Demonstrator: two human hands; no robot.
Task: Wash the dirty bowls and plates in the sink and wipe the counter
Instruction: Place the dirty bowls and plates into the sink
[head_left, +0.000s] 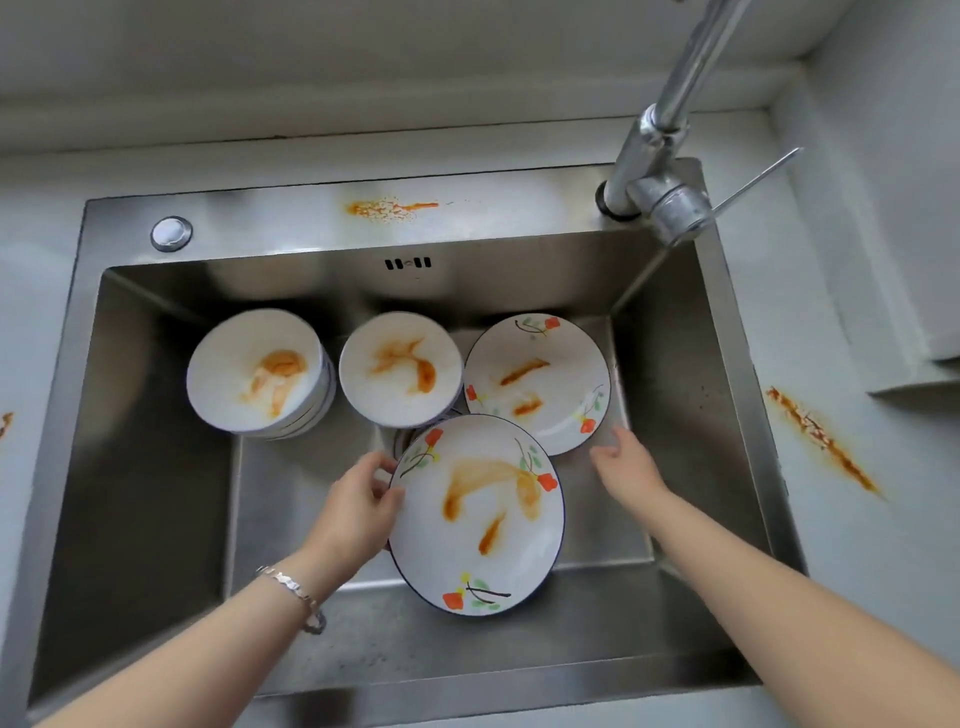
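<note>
Two white bowls smeared with orange sauce stand in the steel sink (156, 467): the left bowl (257, 371) and the middle bowl (400, 369). A flowered plate (537, 382) with sauce streaks lies at the back right. A second flowered plate (475, 512), also stained, is tilted up in the middle of the sink, overlapping the first. My left hand (361, 501) grips this nearer plate by its left rim. My right hand (626, 460) hovers open just right of it, fingers spread, touching nothing that I can see.
A chrome faucet (660, 171) rises at the sink's back right, its lever pointing right. Orange sauce stains mark the sink's back ledge (389, 208), the right counter (821, 441) and the left counter edge (5, 423). A round cap (171, 234) sits back left.
</note>
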